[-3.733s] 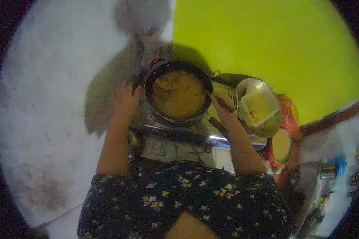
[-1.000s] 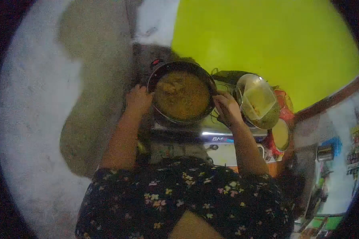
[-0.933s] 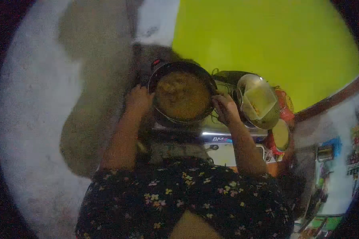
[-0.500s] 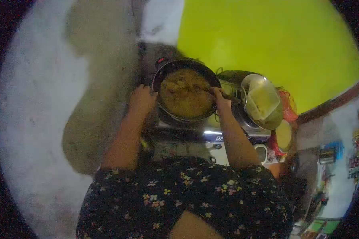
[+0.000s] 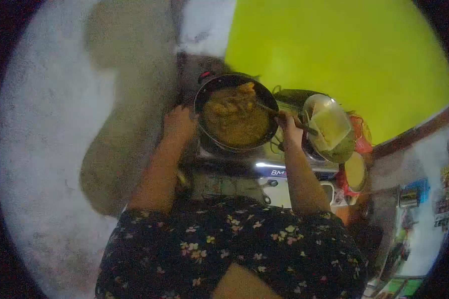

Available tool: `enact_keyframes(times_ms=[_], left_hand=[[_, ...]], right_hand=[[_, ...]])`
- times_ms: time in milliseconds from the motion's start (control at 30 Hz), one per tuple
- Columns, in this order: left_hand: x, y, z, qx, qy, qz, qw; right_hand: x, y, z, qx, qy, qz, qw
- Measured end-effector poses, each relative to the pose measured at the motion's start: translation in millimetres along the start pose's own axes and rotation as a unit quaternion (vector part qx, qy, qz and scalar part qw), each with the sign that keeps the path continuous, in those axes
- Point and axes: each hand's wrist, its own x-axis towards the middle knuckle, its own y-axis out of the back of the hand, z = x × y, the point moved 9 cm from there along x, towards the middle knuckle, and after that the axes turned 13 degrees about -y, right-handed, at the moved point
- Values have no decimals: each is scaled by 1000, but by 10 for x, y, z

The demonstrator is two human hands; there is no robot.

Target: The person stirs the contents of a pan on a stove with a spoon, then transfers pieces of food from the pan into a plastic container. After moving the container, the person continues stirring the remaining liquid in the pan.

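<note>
A round dark pan [image 5: 218,135] sits on a stove [image 5: 272,172] and holds yellow-brown food [image 5: 234,117]. My right hand [image 5: 290,128], at the pan's right edge, is closed around the dark handle of a spatula [image 5: 308,128]. The spatula reaches into the pan, and a piece of orange-brown food shows near the far rim. At the pan's left side is my left hand [image 5: 180,122], its fingers curled at the edge; whatever they grip is hidden.
Right of the pan stands a metal bowl [image 5: 340,152] with a translucent container [image 5: 330,124] in it. Farther right are red packaging [image 5: 362,137] and a round pale-topped container [image 5: 354,172]. A yellow-green wall [image 5: 334,50] rises behind.
My right hand has moved slightly right and down, and the spatula has changed its angle. Food now rises near the pan's far rim. My left hand keeps its place beside the pan.
</note>
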Motion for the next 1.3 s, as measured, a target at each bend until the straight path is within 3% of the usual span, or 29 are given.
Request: enact_keyframes(times_ms=[33, 100, 133, 200, 233, 300, 333, 433, 533, 633, 733, 933, 967, 1033, 1100, 1167, 1267, 1300], left_hand=[[-5, -5, -11, 6, 3, -14, 1000], [19, -23, -4, 18, 7, -44, 999], [28, -50, -36, 22, 0, -11, 1000], [41, -170, -128, 30, -13, 55, 998], [34, -146, -111, 24, 2, 20, 1000], [15, -33, -31, 10, 30, -50, 998], [26, -44, -38, 13, 28, -35, 999], [11, -65, -24, 4, 19, -15, 1000], [37, -55, -10, -7, 3, -17, 1000], [67, -92, -46, 25, -13, 18, 999], [17, -30, 0, 29, -14, 12, 999], [13, -59, -35, 16, -15, 22, 1000], [11, -58, -38, 18, -11, 19, 1000], [25, -94, -78, 29, -14, 28, 999], [39, -125, -101, 45, -29, 50, 997], [17, -101, -92, 14, 0, 25, 1000], [20, -102, -96, -1, 9, 8, 1000], [27, -119, -105, -1, 6, 6, 1000]], right_hand=[[-32, -5, -24, 32, 11, -12, 999], [81, 142, -12, -76, 6, 1, 997], [17, 96, -83, -130, 3, 7, 991], [-445, -29, -289, -107, -83, 66, 989], [-659, -85, -366, -95, -126, 94, 983], [-513, -78, -333, -107, -93, 10, 990], [-467, -89, -325, -112, -77, -32, 990], [-641, -78, -422, -211, -70, 28, 975], [-470, -138, -344, -241, 54, -75, 966], [-357, -90, -247, -287, 42, -87, 953], [-494, -276, -390, -367, 213, -113, 898], [-788, -681, -491, -439, 336, -202, 809], [-795, -710, -426, -478, 345, -218, 778], [-789, -749, -405, -482, 230, -210, 819], [-800, -773, -382, -514, 221, -210, 802], [-824, -819, -365, -572, 318, -219, 723], [-1036, -913, -553, -552, 350, -221, 723], [-922, -865, -507, -524, 326, -225, 754]])
